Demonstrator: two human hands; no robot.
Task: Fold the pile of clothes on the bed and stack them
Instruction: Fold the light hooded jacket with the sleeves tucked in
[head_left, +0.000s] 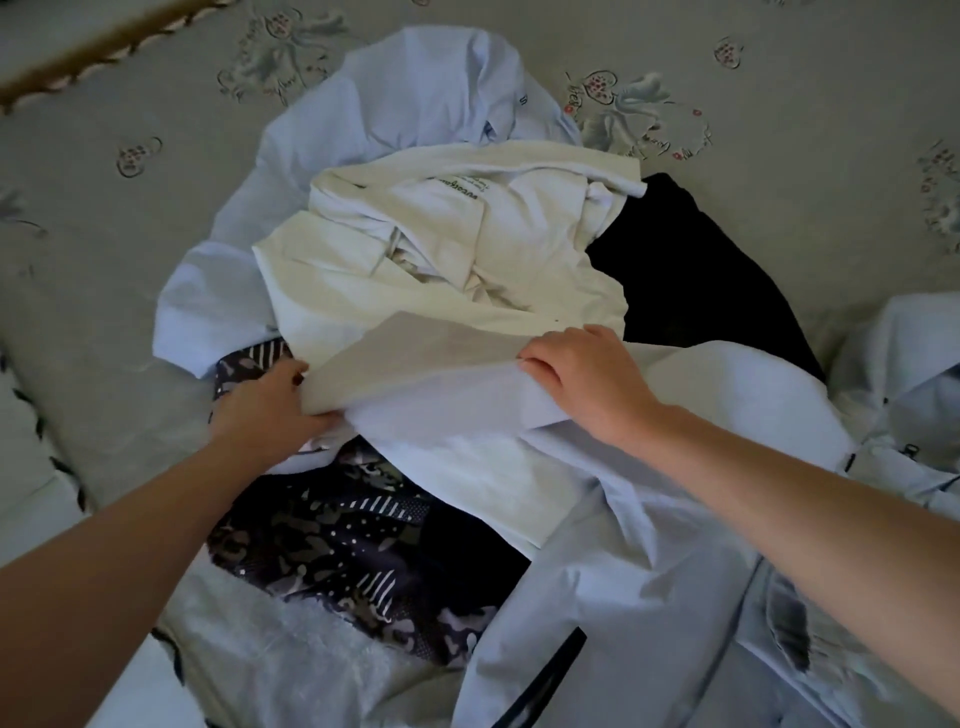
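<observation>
Head cam, steep down, close.

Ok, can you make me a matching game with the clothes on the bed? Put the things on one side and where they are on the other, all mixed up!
Things:
1. cream shirt
2. black garment
3. patterned dark garment
4. light blue shirt

Places or states:
A. nearest the camera, under the left forearm
B. gripped at its edge by both hands
C. middle of the pile, printed text on it
D. right of the cream shirt, plain and dark

Pairs: 1-C, 2-D, 3-A, 4-B
</observation>
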